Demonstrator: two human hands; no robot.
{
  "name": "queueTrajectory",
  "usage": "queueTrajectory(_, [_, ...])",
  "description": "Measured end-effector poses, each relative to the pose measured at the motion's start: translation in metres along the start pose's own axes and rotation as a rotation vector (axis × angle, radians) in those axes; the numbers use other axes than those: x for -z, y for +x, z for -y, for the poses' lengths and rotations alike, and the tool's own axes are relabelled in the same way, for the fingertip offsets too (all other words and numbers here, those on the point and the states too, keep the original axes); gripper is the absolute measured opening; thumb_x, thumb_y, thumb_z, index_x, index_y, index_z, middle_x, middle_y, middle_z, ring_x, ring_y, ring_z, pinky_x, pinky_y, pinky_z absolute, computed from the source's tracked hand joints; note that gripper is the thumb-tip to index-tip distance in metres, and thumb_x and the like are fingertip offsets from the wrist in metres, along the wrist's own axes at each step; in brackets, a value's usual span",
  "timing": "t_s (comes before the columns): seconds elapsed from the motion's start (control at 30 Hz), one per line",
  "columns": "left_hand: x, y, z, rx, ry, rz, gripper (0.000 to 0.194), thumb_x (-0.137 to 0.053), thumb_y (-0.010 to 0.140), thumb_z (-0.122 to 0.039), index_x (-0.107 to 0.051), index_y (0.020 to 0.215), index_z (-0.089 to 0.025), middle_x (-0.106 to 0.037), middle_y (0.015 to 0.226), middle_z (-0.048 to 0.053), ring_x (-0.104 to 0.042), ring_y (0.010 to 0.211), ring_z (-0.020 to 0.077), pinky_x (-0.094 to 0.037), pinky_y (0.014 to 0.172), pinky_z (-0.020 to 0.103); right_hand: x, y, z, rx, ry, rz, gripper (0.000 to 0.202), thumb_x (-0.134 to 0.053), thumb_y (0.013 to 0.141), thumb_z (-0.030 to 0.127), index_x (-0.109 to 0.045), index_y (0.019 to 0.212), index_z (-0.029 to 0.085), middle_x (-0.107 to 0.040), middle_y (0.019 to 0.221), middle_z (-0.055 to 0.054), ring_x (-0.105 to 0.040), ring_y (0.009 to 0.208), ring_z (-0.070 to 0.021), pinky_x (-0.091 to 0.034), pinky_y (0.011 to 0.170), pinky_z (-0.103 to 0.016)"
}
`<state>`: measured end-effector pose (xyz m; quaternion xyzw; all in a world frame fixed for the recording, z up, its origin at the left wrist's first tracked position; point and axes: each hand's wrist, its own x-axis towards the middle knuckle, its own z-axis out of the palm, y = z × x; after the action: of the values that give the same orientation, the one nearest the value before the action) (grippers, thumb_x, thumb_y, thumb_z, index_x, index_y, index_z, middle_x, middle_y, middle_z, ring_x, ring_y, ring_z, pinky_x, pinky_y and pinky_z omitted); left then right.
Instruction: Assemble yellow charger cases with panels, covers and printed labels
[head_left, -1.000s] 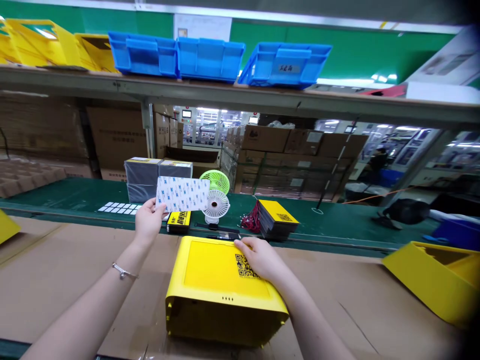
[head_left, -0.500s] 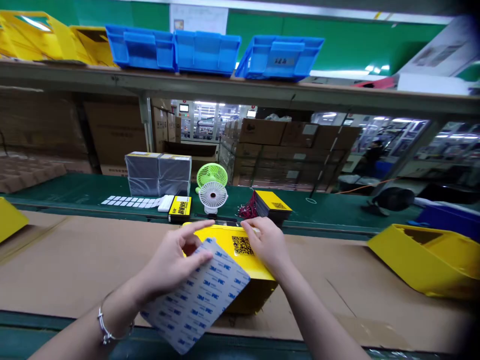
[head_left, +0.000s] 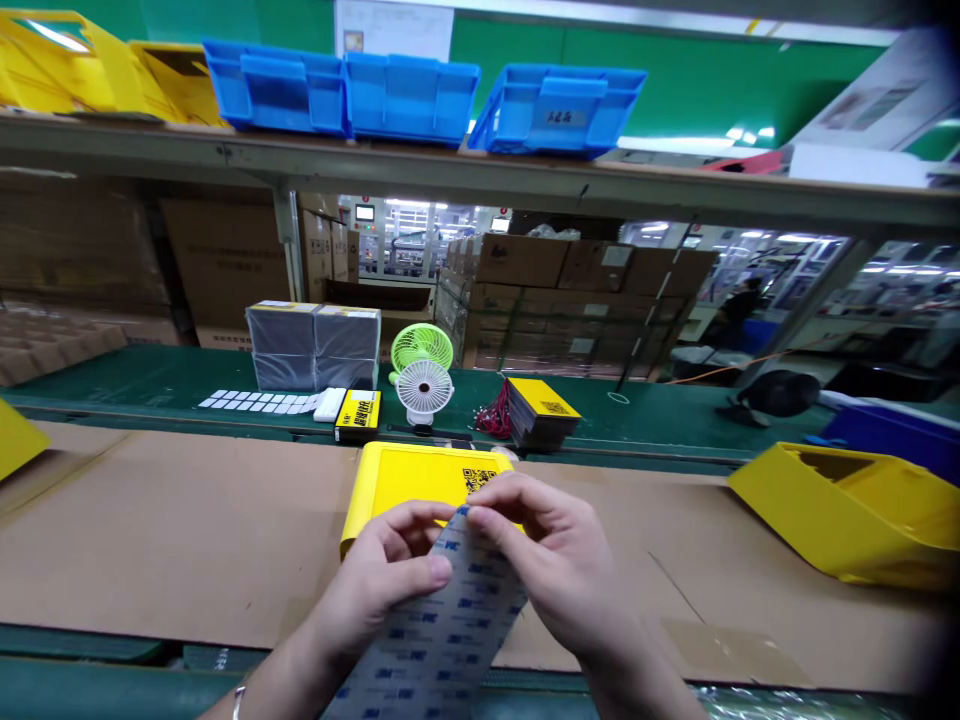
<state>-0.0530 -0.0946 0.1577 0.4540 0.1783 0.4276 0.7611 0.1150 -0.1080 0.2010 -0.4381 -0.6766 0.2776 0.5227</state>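
A pale sheet of adhesive backing (head_left: 442,640) printed with blue 3M marks hangs from both hands in front of me. My left hand (head_left: 397,560) pinches its left edge between thumb and fingers. At the sheet's top corner, my right hand (head_left: 547,550) is closed with thumb and forefinger on it. Just beyond the hands lies a yellow box (head_left: 412,475) with a QR code on its top face; its near side is mostly hidden by the hands and the sheet.
Cardboard (head_left: 187,530) covers the bench. A yellow bin (head_left: 840,515) is at right. Behind stand a white fan (head_left: 424,388), a green fan (head_left: 421,345), a stack of yellow-topped cards (head_left: 544,400), red wires (head_left: 493,415) and wrapped grey blocks (head_left: 311,345). Blue bins (head_left: 409,95) line the shelf above.
My right hand has left the yellow box's far edge and come to the sheet's top corner. My left hand has moved right and lower with the sheet, which is now bent.
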Motion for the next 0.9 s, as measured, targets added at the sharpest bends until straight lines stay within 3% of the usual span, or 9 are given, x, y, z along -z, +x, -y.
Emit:
queueTrajectory(0.1, [-0.005, -0.004, 0.011, 0.132, -0.324, 0.206, 0.046, -0.065, 0.073, -0.032, -0.057, 0.117, -0.02, -0.061, 0.11, 0.009, -0.057, 0.1, 0.0235, -0.04, 0.091, 0.037, -0.001, -0.002, 0.003, 0.118, -0.087, -0.177, 0.004, -0.063, 0.081, 0.024, -0.064, 0.078, 0.021, -0.064, 0.077, -0.002, -0.06, 0.07, -0.0162, -0.051, 0.06, -0.025])
queueTrajectory(0.17, [-0.007, -0.007, 0.02, 0.266, -0.447, 0.3, 0.055, -0.06, 0.076, -0.042, -0.051, 0.124, -0.017, -0.061, 0.111, 0.012, -0.056, 0.104, 0.028, -0.039, 0.09, 0.041, -0.004, -0.002, 0.001, 0.184, -0.154, -0.26, 0.003, -0.061, 0.082, 0.022, -0.063, 0.08, 0.021, -0.063, 0.081, -0.004, -0.059, 0.074, -0.0177, -0.052, 0.061, -0.027])
queueTrajectory(0.3, [-0.008, -0.006, 0.03, 0.412, -0.587, 0.249, 0.063, -0.05, 0.081, -0.054, -0.045, 0.13, -0.014, -0.062, 0.11, 0.014, -0.055, 0.107, 0.0331, -0.035, 0.094, 0.049, -0.011, 0.0, -0.007, 0.365, -0.336, -0.305, 0.008, -0.057, 0.083, 0.013, -0.061, 0.084, 0.02, -0.061, 0.092, -0.006, -0.056, 0.089, -0.0216, -0.05, 0.078, -0.039])
queueTrajectory(0.43, [-0.007, -0.001, 0.021, 0.297, -0.631, 0.123, 0.068, -0.052, 0.079, -0.054, -0.04, 0.134, -0.016, -0.061, 0.113, 0.013, -0.053, 0.108, 0.0334, -0.032, 0.096, 0.048, -0.013, -0.001, -0.009, 0.485, -0.411, -0.155, 0.013, -0.054, 0.083, 0.008, -0.059, 0.085, 0.019, -0.058, 0.104, -0.006, -0.05, 0.102, -0.0222, -0.043, 0.09, -0.042])
queueTrajectory(0.53, [-0.005, -0.001, 0.014, 0.252, -0.612, 0.125, 0.071, -0.051, 0.078, -0.06, -0.04, 0.133, -0.016, -0.06, 0.114, 0.014, -0.052, 0.109, 0.0342, -0.031, 0.096, 0.047, -0.012, -0.001, -0.004, 0.484, -0.425, -0.076, 0.013, -0.052, 0.084, 0.008, -0.057, 0.086, 0.02, -0.057, 0.105, -0.005, -0.048, 0.103, -0.0211, -0.042, 0.09, -0.041])
queueTrajectory(0.63, [-0.006, -0.006, 0.014, 0.24, -0.521, 0.158, 0.074, -0.058, 0.073, -0.059, -0.042, 0.132, -0.017, -0.059, 0.115, 0.013, -0.051, 0.11, 0.0337, -0.032, 0.095, 0.045, -0.011, 0.0, 0.0, 0.426, -0.473, -0.092, 0.014, -0.054, 0.084, 0.012, -0.058, 0.094, 0.02, -0.055, 0.106, -0.005, -0.047, 0.105, -0.021, -0.041, 0.09, -0.039])
queueTrajectory(0.9, [-0.015, -0.013, 0.013, 0.092, -0.129, 0.051, 0.072, -0.065, 0.07, -0.054, -0.04, 0.133, -0.028, -0.052, 0.122, 0.007, -0.042, 0.115, 0.0291, -0.033, 0.09, 0.037, -0.008, 0.005, 0.008, 0.339, -0.509, -0.138, 0.013, -0.055, 0.084, 0.019, -0.057, 0.096, 0.023, -0.055, 0.1, -0.003, -0.048, 0.1, -0.0208, -0.04, 0.088, -0.04])
